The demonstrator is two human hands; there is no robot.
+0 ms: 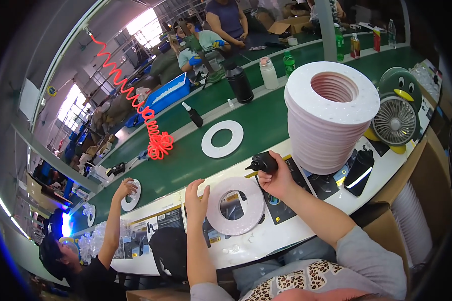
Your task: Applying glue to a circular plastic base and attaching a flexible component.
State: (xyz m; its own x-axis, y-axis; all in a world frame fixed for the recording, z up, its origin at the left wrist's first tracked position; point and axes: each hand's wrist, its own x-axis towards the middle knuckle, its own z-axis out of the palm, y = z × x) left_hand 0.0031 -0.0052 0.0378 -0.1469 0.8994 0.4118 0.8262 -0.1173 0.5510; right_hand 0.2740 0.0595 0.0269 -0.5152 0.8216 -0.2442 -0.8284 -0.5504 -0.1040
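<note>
Right hand [276, 176] has its fingers wrapped around a small black squeeze bottle [262, 162], nozzle pointing to 9 o'clock, just above the 1 o'clock edge of the pink-white flat ring [235, 205]. Ring lies flat on the white counter [296, 228] edge, over printed cards, dead centre in front of the person. Left hand [196, 196] sits at the ring's 9 o'clock, fingers spread and loose, gripping nothing; fingertips near the rim, contact hard to tell from this angle. Ring looks thin, light and floppy like foam or rubber gasket stock, likely bends if lifted by 1 edge, so pin it flat or take it at 2 opposite rim points. Bottle is small, rigid-ish and easy to hold around the body. Tall stack of matching rings [331, 115] at 2 o'clock, 1 more ring [222, 139] on the green belt [266, 120] at 12. Co-worker's hand [126, 187] on another ring at 9 o'clock.
</note>
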